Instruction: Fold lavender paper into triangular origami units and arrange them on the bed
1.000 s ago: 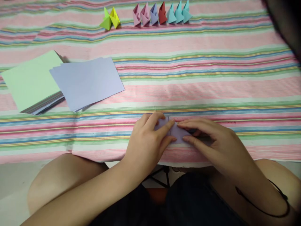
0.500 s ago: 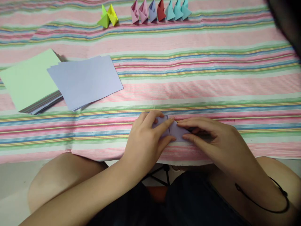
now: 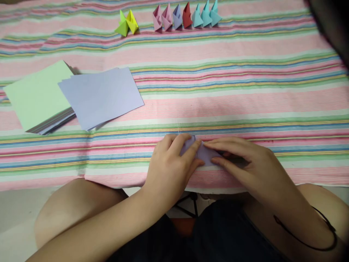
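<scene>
- The fingertips (image 3: 196,144) of the left hand (image 3: 170,169) press flat on a small folded purple paper (image 3: 205,154), low in the middle of the frame.
- The left fingers are stretched out and bent down a little. They push on the paper; they are not wrapped around it.
- The right hand (image 3: 252,167) comes in from the lower right. Its first finger lies along the top edge of the paper and its thumb touches the bottom edge, so the paper sits lightly pinched between them.
- The tips of the two hands almost meet over the middle of the paper.
- The purple paper is pale, like lilac. Only a small part shows between the hands. It looks flat, with a slanted fold line and a pointy top near the left fingertips. The rest is hidden under the hands.
- The paper lies on a striped cloth (image 3: 245,91) with pink, green, blue and yellow lines, close to the cloth's near edge.
- A thin black cord (image 3: 321,236) goes around the right wrist, at the lower right.
- At the left of the frame, well apart from the hands, lies a pile of purple sheets (image 3: 100,96). It partly covers a stack of paper with a light green sheet (image 3: 38,96) on top.
- At the top of the frame stands a row of little folded paper shapes: a green and yellow pair (image 3: 127,23), then pink, purple, red and blue ones (image 3: 187,16) side by side.
- The person's bare knees show at the bottom, under the cloth's edge.
</scene>
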`<state>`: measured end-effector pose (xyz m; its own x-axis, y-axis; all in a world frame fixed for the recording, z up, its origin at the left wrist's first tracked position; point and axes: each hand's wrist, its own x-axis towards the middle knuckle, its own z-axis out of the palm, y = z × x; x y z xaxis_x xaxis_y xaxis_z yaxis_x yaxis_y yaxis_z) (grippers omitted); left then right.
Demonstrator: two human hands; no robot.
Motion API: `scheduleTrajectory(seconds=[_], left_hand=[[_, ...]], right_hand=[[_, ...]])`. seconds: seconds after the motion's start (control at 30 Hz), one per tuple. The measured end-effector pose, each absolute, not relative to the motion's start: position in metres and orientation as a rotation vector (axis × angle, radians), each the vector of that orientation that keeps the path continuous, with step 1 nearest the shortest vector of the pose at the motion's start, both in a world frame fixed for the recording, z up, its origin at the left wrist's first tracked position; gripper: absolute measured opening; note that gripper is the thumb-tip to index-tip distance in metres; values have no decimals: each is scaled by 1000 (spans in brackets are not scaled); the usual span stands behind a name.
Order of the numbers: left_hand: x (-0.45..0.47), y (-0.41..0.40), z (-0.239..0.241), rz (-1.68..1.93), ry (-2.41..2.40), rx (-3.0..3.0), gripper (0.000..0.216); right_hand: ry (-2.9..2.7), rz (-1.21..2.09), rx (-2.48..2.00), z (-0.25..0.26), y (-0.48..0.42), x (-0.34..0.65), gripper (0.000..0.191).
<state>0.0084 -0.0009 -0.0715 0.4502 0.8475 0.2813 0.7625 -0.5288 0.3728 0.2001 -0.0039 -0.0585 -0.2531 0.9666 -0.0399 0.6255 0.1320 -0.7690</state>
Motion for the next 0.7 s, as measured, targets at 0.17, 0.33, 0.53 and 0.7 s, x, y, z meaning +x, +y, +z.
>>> scheduleTrajectory(seconds=[0.17, 0.33, 0.53, 0.7], left_hand=[[9, 0, -70, 594, 1418, 2499, 35], [8, 3, -70, 568, 1396, 2444, 34], [8, 4, -69, 579, 1392, 2424, 37], [8, 5, -69, 580, 1399, 2439, 37]], right_hand=[[-1960, 918, -1521, -59, -4, 199, 29], [-1918, 1030, -1555, -55, -2, 202, 29], [-1854, 1200, -1610, -47, 4, 221, 21], [-1767, 1213, -1656, -44, 4, 229, 22]])
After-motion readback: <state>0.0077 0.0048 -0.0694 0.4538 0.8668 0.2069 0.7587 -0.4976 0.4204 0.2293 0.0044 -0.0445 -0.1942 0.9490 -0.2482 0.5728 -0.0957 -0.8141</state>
